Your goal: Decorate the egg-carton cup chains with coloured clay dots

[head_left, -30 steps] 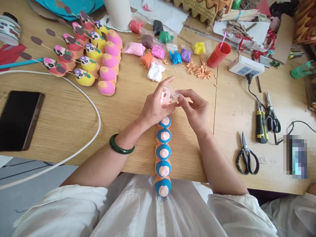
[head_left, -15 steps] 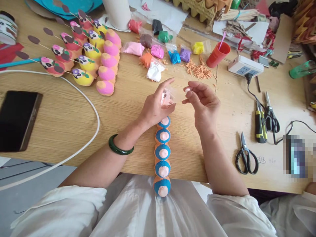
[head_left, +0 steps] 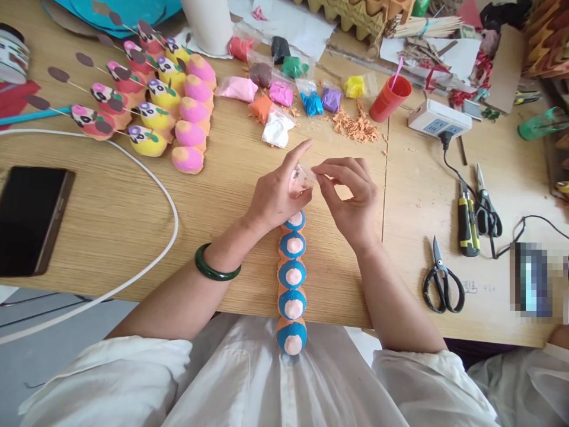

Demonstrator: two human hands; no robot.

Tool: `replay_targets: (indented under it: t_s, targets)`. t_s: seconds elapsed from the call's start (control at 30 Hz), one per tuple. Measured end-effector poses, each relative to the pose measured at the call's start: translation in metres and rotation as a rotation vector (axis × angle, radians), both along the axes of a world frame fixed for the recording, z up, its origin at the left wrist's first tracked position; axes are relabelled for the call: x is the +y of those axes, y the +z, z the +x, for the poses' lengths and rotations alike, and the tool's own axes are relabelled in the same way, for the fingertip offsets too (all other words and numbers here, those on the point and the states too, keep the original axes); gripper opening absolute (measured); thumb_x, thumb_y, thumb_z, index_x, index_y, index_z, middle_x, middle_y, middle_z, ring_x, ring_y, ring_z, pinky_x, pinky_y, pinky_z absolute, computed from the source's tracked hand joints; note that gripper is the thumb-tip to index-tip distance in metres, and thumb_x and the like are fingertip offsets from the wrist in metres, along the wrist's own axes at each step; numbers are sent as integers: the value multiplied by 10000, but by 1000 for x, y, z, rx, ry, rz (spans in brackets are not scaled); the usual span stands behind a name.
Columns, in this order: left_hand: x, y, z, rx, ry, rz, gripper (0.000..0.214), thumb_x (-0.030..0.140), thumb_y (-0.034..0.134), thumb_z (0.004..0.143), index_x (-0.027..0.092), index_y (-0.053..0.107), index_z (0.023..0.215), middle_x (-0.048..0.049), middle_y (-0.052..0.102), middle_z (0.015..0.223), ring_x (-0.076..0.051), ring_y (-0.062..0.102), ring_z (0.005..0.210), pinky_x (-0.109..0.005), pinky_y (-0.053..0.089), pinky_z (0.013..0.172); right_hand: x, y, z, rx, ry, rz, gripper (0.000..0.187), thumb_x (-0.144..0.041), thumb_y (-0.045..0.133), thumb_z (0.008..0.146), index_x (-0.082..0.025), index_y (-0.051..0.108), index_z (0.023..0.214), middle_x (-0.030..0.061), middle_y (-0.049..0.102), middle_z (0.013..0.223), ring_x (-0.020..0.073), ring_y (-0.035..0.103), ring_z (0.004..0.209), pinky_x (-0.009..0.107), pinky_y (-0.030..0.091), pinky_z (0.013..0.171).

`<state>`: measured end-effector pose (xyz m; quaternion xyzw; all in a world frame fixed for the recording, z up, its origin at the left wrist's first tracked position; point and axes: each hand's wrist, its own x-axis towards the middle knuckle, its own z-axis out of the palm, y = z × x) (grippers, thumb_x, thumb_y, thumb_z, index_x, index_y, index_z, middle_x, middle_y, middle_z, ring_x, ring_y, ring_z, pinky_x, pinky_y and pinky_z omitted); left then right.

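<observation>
My left hand (head_left: 278, 193) is curled round a small clear plastic bag (head_left: 300, 179) with pale pink clay in it, forefinger stretched upward. At the bag's right edge, my right hand (head_left: 351, 196) has thumb and forefinger pinched together; what lies between the tips is too small to make out. Just below my hands, a strip of egg-carton cups (head_left: 293, 274) runs toward my body, past the table edge. Its cups are painted blue over orange, each topped with a pale pink disc. My left hand partly covers the far cup.
Bags of coloured clay, a white one (head_left: 278, 127) among them, lie beyond my hands near orange shavings (head_left: 355, 123) and a red cup (head_left: 390, 98). Decorated carton strips (head_left: 153, 112) stand left. Scissors (head_left: 442, 281), a cutter (head_left: 468, 225) and a power strip (head_left: 440, 118) are right; a phone (head_left: 31, 219) lies left.
My right hand has moved left to the bag's edge; the small pale lump seen in its fingertips before no longer shows clearly. My left hand stays nearly still with the bag.
</observation>
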<state>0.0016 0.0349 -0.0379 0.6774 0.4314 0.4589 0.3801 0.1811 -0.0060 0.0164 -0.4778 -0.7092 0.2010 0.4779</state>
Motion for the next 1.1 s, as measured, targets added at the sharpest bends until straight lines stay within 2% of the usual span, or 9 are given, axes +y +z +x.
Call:
replay_targets:
  t_s: [0.13,0.23,0.4,0.53,0.73,0.83,0.93,1.0,1.1]
  targets:
    - [-1,0,-1,173,5,79,792,445,798,926,342,482,1645,-36,775,1410,-206,753,904,-311,584,819,2,-5,1,-34,2,35,179,-267,636,1086,-284,814,1081,63,781,1080,251,703,1072,478,682,922]
    - [0,-3,-1,251,24,136,798,478,773,953,345,435,1663,-47,775,1410,-209,760,925,-318,583,808,4,-6,0,-87,43,117,164,-252,634,1076,-274,796,1059,65,780,1044,247,705,1020,478,676,899]
    - [2,-7,-2,220,82,158,803,416,812,920,345,467,1642,-30,816,1249,-219,768,920,-323,580,808,4,-10,-3,-124,52,166,113,-230,649,1063,-258,757,1082,65,794,1029,242,702,979,412,662,788]
    - [1,-3,-2,210,96,141,796,333,811,883,321,519,1624,-19,836,1156,-190,732,817,-305,556,766,5,-14,-3,-141,48,183,177,-193,605,1084,-259,767,1113,75,818,1078,255,723,1051,428,657,862]
    - [-2,7,1,127,32,99,757,313,820,867,296,578,1585,-43,821,1330,-156,714,784,-275,534,722,9,-18,0,-149,24,204,225,-232,598,1107,-270,819,1130,87,827,1134,268,719,1056,480,626,967]
    - [-2,12,2,50,-1,63,742,343,844,873,279,589,1567,-49,818,1321,-164,731,805,-277,555,741,9,-17,2,-133,28,154,229,-305,607,1115,-288,834,1144,92,806,1245,274,722,1119,504,622,1007]
    - [-2,15,1,-16,-14,46,736,405,873,872,262,603,1542,-71,797,1359,-175,736,835,-295,588,786,8,-14,3,-16,34,50,253,-382,598,1126,-292,830,1170,94,800,1266,264,732,1168,437,654,912]
    - [-2,15,1,-41,-18,62,750,444,890,865,259,608,1535,-79,784,1378,-181,735,856,-308,602,813,7,-12,3,74,3,-30,274,-458,624,1111,-282,829,1159,89,809,1203,246,744,1118,379,661,824]
    - [-2,12,1,-43,-24,82,791,489,897,867,268,587,1561,-72,793,1324,-183,735,852,-311,606,798,7,-7,4,178,-11,-185,332,-568,721,1037,-256,832,1048,57,821,1041,204,753,964,337,664,789]
